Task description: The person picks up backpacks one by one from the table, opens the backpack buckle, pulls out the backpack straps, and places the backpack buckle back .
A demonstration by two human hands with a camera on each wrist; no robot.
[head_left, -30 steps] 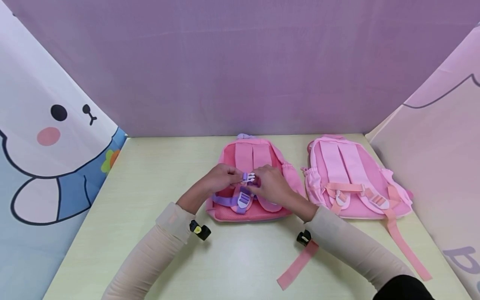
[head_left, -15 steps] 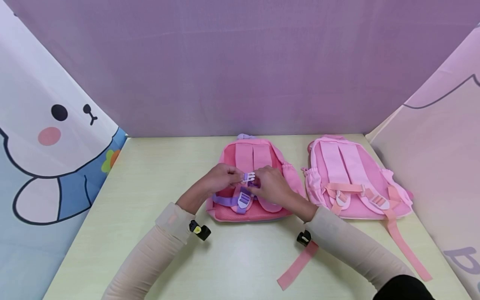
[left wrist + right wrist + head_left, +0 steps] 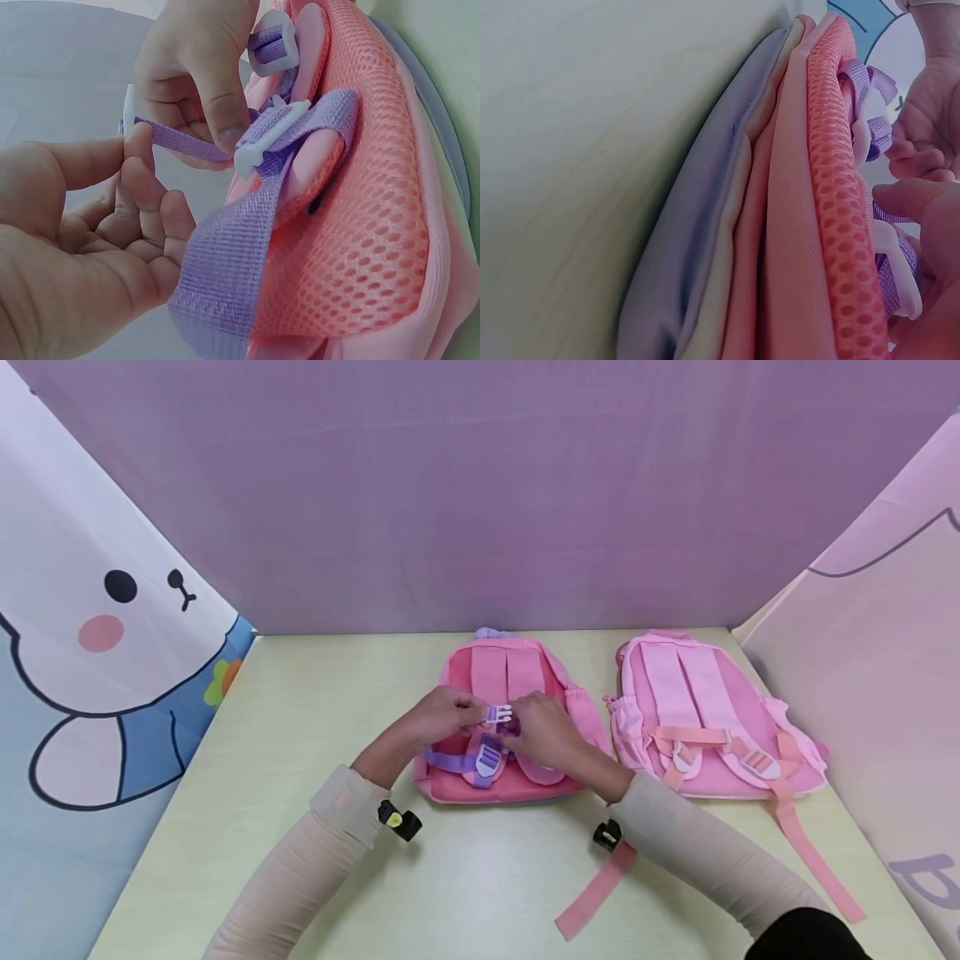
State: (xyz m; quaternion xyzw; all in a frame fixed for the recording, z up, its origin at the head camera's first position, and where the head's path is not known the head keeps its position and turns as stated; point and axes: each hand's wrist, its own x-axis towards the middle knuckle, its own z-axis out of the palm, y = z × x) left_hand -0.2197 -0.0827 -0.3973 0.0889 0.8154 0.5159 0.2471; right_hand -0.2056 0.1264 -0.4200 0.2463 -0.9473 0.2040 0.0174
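A pink backpack point(image 3: 517, 791) lies with its mesh back and shoulder straps facing up. Above it, my left hand point(image 3: 442, 717) pinches a white side-release buckle point(image 3: 499, 714) between thumb and forefinger, its prongs pointing right in the head view. Purple webbing point(image 3: 184, 141) runs from this buckle to my right hand point(image 3: 551, 731), whose thumb and fingers pinch it. Close to the right thumb sits a white strap adjuster point(image 3: 270, 139) threaded with purple webbing. In the right wrist view, the right fingers point(image 3: 941, 225) are partly cut off by the frame.
A second pink backpack point(image 3: 720, 777) lies to the right, its peach chest strap point(image 3: 693, 736) across its shoulder straps. One loose peach strap point(image 3: 813, 852) trails down the table point(image 3: 315, 677); another strap end point(image 3: 596, 893) shows below the right wrist. Printed fabric panels stand around the table.
Both hands keep nearly the same place and hold. The buckle shows a very slight shift to the right; the backpacks stay put.
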